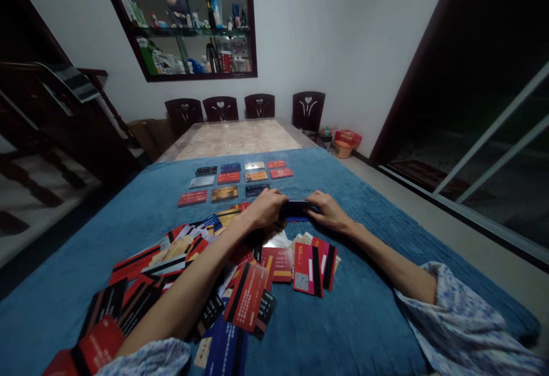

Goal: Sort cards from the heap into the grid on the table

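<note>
A dark blue stack of cards (295, 210) is held between my two hands, low over the cloth. My left hand (268, 207) grips its left end with bent fingers. At the right end, the fingers of my right hand (325, 209) are closed on the same stack. Loose cards, mostly red, black and blue, lie in a messy pile under and around my left forearm. Nearest my body are a red card (249, 297) and a blue card (226, 348). Red cards with black stripes (307, 268) lie below my right hand.
Beyond my hands, sorted card stacks stand in rows, among them a gold stack (225, 193), a red stack (193, 198) and a black stack (206, 171). A blue cloth (364, 319) covers the table's near part. Several dark chairs (307, 110) stand at the far end.
</note>
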Available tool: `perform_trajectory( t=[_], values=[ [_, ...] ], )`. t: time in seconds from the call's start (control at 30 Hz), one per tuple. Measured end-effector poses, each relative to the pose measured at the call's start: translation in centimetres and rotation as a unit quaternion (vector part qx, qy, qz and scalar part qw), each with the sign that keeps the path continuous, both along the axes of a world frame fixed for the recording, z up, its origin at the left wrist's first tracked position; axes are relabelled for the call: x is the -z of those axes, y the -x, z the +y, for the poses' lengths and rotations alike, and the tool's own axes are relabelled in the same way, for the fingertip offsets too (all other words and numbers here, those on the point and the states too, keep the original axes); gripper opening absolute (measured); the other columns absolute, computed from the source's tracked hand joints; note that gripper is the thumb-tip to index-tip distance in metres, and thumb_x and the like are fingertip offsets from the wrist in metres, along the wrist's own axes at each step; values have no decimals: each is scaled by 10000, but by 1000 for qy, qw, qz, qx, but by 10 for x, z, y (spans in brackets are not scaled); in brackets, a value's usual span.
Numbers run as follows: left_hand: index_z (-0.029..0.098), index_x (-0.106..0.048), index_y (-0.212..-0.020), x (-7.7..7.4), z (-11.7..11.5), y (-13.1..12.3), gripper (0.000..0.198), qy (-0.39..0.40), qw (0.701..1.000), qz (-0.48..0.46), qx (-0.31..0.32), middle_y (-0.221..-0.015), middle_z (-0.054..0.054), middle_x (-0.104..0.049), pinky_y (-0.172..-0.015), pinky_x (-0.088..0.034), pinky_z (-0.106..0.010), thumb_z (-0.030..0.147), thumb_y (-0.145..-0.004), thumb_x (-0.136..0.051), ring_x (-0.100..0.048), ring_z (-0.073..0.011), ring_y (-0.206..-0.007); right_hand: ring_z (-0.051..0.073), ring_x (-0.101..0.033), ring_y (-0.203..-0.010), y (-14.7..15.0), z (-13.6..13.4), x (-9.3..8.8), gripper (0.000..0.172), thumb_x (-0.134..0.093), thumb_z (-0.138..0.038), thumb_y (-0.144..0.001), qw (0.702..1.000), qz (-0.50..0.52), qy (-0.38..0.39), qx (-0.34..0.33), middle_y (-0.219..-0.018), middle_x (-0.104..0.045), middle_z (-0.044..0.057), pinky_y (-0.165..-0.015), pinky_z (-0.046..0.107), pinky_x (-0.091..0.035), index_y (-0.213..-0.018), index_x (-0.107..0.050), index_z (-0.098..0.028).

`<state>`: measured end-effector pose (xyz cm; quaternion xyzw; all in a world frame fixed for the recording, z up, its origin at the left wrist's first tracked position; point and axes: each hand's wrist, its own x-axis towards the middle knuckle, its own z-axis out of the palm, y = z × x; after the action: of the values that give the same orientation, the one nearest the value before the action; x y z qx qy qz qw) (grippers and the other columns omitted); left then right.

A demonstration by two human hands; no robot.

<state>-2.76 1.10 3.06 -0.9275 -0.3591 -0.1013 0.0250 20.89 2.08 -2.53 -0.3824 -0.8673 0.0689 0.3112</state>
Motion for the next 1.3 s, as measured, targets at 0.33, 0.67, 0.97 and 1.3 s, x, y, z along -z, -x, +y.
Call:
perform_trajectory(
  t=[0.33,0.67,0.97,1.3],
  values=[
    [155,-683,-992,-1,1,1,244,0,999,-34,-9,-1013,-106,-676,-884,-465,-338,80,-803,-548,-621,-229,-1004,210,-560,-812,0,-3,-5,66,-544,-218,-828,997,63,-21,37,-800,-642,48,-752,348,-462,-804,-604,-212],
    [177,-692,-1007,1,0,1,234,19,998,-56,-4,-995,-89,-698,-901,-445,-370,116,-857,-524,-593,-233,-1052,202,-618,-808,10,-11,-11,156,-473,-319,-936,986,152,-45,59,-882,-665,53,-755,340,-479,-950,-591,-217],
    [143,-675,-1104,-4,-4,-2,298,15,987,-158,-16,-1033,-112,-698,-925,-458,-383,104,-863,-506,-594,-231,-1045,256,-509,-943,7,-19,-26,255,-477,-250,-960,975,-13,-196,100,-877,-654,75,-913,434,-347,-1116,-679,-257],
    [160,-642,-964,-3,-8,-10,145,15,975,-221,-1,-971,-66,-675,-904,-453,-361,103,-862,-556,-595,-197,-977,261,-485,-978,16,-18,-25,291,-469,-279,-965,977,-62,-196,59,-916,-682,77,-960,469,-310,-1152,-692,-293]
  ],
)
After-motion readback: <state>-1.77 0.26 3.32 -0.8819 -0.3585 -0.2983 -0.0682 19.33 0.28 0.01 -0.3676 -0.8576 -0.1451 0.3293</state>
